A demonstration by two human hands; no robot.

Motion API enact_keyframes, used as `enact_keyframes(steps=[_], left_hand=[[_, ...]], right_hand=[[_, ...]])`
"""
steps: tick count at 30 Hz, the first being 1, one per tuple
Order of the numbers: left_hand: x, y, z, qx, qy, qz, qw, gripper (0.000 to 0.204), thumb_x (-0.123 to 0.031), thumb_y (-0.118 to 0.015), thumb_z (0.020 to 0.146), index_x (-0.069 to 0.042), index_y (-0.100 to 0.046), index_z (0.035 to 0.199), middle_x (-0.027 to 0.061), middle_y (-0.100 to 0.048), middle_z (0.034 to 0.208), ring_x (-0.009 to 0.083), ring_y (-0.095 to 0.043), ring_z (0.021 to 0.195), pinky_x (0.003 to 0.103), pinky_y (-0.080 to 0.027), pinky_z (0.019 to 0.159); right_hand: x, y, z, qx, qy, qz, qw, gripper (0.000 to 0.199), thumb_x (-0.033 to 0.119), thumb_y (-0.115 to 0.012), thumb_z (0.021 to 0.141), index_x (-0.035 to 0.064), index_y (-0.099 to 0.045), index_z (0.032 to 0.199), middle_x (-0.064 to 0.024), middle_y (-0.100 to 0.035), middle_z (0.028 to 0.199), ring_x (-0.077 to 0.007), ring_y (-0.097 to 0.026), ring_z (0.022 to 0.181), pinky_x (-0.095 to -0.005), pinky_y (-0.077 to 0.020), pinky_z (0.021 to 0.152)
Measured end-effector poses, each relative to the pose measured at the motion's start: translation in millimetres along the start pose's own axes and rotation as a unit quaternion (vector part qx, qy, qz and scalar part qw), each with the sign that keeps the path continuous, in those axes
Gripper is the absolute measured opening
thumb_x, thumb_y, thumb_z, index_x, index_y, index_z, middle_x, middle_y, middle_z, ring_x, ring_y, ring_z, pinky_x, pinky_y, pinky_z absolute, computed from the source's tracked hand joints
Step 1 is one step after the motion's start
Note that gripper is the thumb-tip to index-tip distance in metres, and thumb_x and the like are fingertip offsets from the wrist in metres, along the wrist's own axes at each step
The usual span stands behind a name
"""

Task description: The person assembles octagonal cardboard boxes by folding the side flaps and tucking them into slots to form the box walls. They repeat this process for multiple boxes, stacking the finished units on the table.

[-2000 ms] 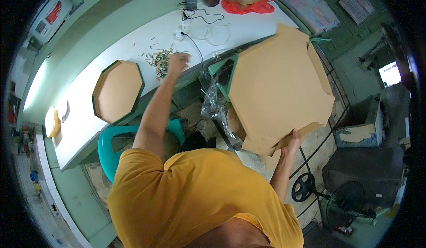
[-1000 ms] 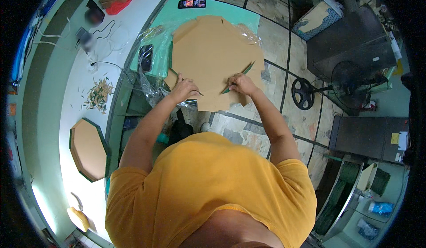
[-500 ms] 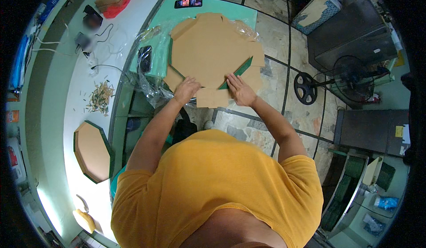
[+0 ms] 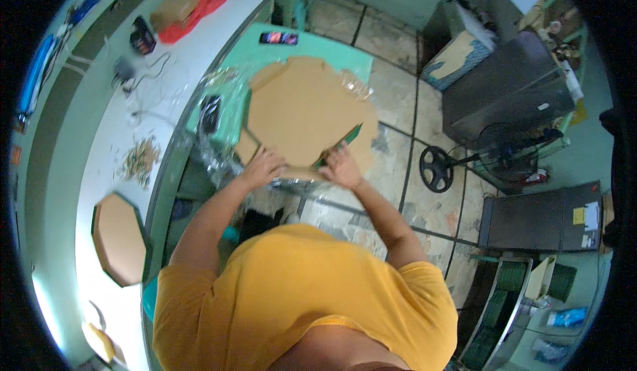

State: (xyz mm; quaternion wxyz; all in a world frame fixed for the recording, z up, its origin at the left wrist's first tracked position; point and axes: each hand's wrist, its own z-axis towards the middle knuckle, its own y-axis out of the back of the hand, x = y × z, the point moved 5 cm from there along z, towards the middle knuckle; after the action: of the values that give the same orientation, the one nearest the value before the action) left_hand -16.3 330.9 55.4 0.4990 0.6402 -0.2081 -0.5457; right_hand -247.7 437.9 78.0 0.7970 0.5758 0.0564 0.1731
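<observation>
A brown octagonal cardboard piece (image 4: 298, 109) with flaps around its edge lies on the table in front of me. Its near flap now looks like a narrow strip between my hands, tilted up from flat. My left hand (image 4: 264, 167) has bent fingers closed at the near left corner of the cardboard. At the near right corner my right hand (image 4: 342, 167) grips the edge, beside a raised flap (image 4: 350, 136) showing its green side. Both sets of fingertips are slightly blurred, and their undersides are hidden.
The green table (image 4: 318, 47) carries a lit phone (image 4: 279, 37), a dark phone (image 4: 210, 114) and clear plastic wrap (image 4: 215, 155). On the white counter at left are cardboard scraps (image 4: 139, 161) and an octagonal cardboard tray (image 4: 119, 240) with green sides. A black fan (image 4: 507, 155) stands at right.
The near flap, flat before, has come up into a narrow strip. My fingers have curled from lying flat to gripping the edges. The whole view has shifted, with the table appearing lower.
</observation>
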Motion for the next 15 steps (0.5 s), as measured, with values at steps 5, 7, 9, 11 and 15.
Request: enact_keyframes(steps=[5,7,9,11,15], left_hand=[[21.7,-0.6,18.9,-0.05,0.119,-0.052,0.99,0.039,-0.04,-0.051,0.095,-0.004,-0.067,0.099,0.0151,-0.066,0.095,0.0285,-0.061,0.101,0.052,-0.027,0.107],[21.9,-2.0,22.6,-0.067,0.15,-0.014,0.986,0.039,-0.04,-0.052,0.095,-0.005,-0.067,0.098,0.0142,-0.066,0.089,0.0286,-0.062,0.096,0.05,-0.029,0.106],[20.3,-3.0,23.5,-0.101,0.183,-0.035,0.977,0.036,-0.04,-0.053,0.094,-0.008,-0.069,0.096,0.0132,-0.067,0.089,0.028,-0.062,0.096,0.05,-0.029,0.106],[15.9,-2.8,22.3,-0.14,0.184,-0.076,0.97,0.034,-0.04,-0.054,0.093,-0.01,-0.07,0.099,0.0126,-0.067,0.091,0.0269,-0.061,0.098,0.05,-0.029,0.106],[1.7,1.4,18.9,-0.147,0.088,0.037,0.985,0.031,-0.037,-0.066,0.083,-0.017,-0.071,0.107,0.0115,-0.068,0.095,0.027,-0.059,0.102,0.049,-0.028,0.107]], right_hand=[[-26.3,-7.9,30.6,0.105,-0.175,0.139,0.969,0.032,0.036,-0.066,0.085,0.0052,-0.061,0.091,-0.0123,-0.063,0.08,-0.0336,-0.059,0.094,-0.0551,-0.0274,0.107],[-28.9,-13.9,33.8,0.116,-0.23,0.184,0.949,0.028,0.034,-0.066,0.086,0.0068,-0.062,0.089,-0.0112,-0.063,0.075,-0.0315,-0.06,0.089,-0.0533,-0.0275,0.107],[-28.7,-16.1,35.6,0.045,-0.269,0.228,0.935,0.024,0.033,-0.066,0.087,0.0085,-0.063,0.087,-0.0106,-0.063,0.072,-0.03,-0.062,0.084,-0.0515,-0.0274,0.107],[-16.8,-19.0,35.4,0.035,-0.207,0.168,0.963,0.019,0.028,-0.068,0.082,0.0118,-0.065,0.092,-0.0095,-0.065,0.083,-0.0271,-0.061,0.089,-0.0482,-0.0362,0.1],[5.8,-16.8,24.8,0.037,-0.096,0.008,0.995,0.031,0.024,-0.071,0.072,0.0117,-0.064,0.101,-0.01,-0.06,0.096,-0.0298,-0.057,0.094,-0.0457,-0.0441,0.087]])
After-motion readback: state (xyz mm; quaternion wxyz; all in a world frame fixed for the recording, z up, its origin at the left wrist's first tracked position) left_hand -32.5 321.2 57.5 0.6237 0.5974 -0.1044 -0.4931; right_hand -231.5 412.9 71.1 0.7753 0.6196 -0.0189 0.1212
